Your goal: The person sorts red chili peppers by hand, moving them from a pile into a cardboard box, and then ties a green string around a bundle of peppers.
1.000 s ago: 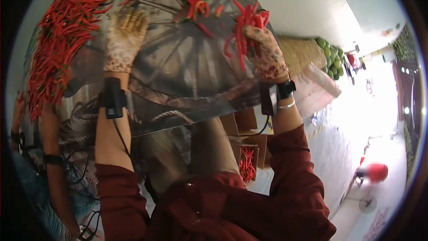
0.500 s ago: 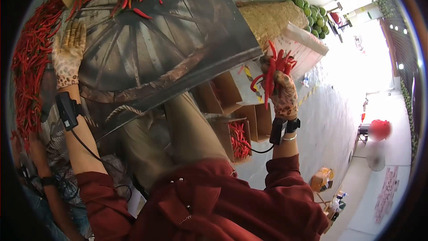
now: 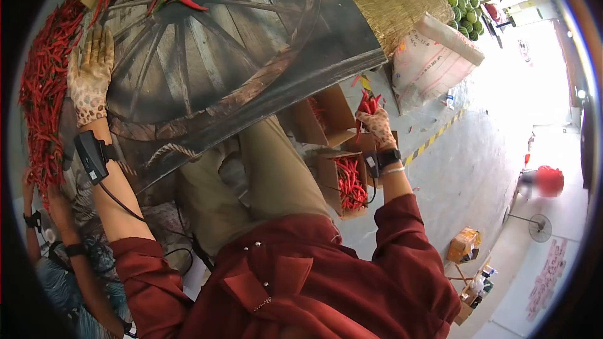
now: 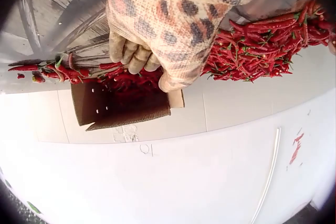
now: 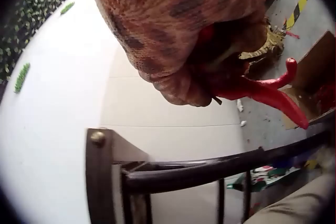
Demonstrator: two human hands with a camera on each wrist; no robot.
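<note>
My gloved left hand [image 3: 91, 78] lies at the left of the table [image 3: 232, 44], fingers straight and holding nothing. Close by it is a long heap of red chili peppers [image 3: 43, 88]. Seen from the left wrist, the hand [image 4: 165, 29] overlaps a cardboard box [image 4: 126, 119] with chilies inside. Off the table's right edge, my gloved right hand [image 3: 379, 129] grips a bunch of red chilies [image 3: 369, 102] above some cardboard boxes. In the right wrist view several chili tips [image 5: 262, 91] stick out past the curled fingers; the rest are hidden in the palm.
A floor-level cardboard box [image 3: 328, 182] holds red chilies, with another open box [image 3: 342, 110] behind it. A few chilies [image 3: 191, 4] lie on the far tabletop. A white sack [image 3: 430, 63] stands right of the table. Another person's arm [image 3: 94, 298] reaches in at lower left.
My right hand has carried the bunch of chilies from over the table, past its right edge, to above the boxes. The left hand stays flat at the left of the table.
</note>
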